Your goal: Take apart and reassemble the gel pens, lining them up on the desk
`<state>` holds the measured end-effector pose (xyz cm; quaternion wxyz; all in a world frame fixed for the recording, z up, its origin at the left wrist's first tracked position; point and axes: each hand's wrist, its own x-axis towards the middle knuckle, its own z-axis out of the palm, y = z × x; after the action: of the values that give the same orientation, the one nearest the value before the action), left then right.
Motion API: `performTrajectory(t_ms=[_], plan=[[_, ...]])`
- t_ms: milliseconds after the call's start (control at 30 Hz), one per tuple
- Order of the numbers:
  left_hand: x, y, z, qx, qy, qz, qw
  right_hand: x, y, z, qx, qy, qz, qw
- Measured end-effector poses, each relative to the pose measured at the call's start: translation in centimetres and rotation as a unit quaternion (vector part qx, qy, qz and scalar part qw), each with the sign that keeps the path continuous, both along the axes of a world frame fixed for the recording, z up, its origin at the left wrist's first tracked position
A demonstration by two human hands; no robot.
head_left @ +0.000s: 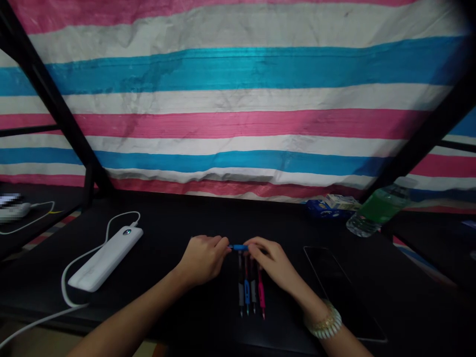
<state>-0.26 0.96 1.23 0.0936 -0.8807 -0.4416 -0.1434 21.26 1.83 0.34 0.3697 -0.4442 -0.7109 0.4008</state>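
Observation:
A blue pen (240,247) lies sideways between my two hands, just above the black table (208,317). My left hand (205,257) is closed around one end of it. The fingertips of my right hand (270,260) pinch its other end. Below the pen, several pens rest side by side with their tips toward me: a grey pen (241,292), a blue pen (247,291), another grey pen (254,287) and a pink pen (262,292). Their far ends are partly hidden beneath the held pen and my right fingers.
On the left lies a white power bank (106,260) with a white cable (64,280). A dark phone or tablet (344,292) is beside my right forearm. Farther right are a blue packet (324,210) and a tilted plastic bottle (381,208). Striped sheeting (238,124) hangs behind.

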Motion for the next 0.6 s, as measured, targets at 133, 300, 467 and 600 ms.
performTrajectory(t_ms=[133,300,467,600], plan=[[0.09,-0.21,0.32,-0.007,-0.017,-0.014,1.0,0.06,0.0,0.18,-0.027,0.018,0.004,0.999],[-0.17,-0.33,0.26,-0.005,-0.052,-0.027,0.998,0.03,0.39,-0.46,-0.085,0.067,0.005,0.994],[-0.45,-0.07,-0.09,-0.012,-0.102,-0.039,0.994,0.0,0.48,-0.27,-0.109,0.124,-0.003,0.986],[-0.46,0.15,-0.21,-0.022,-0.155,-0.051,0.986,-0.1,0.48,-0.16,-0.152,0.155,-0.007,0.976]])
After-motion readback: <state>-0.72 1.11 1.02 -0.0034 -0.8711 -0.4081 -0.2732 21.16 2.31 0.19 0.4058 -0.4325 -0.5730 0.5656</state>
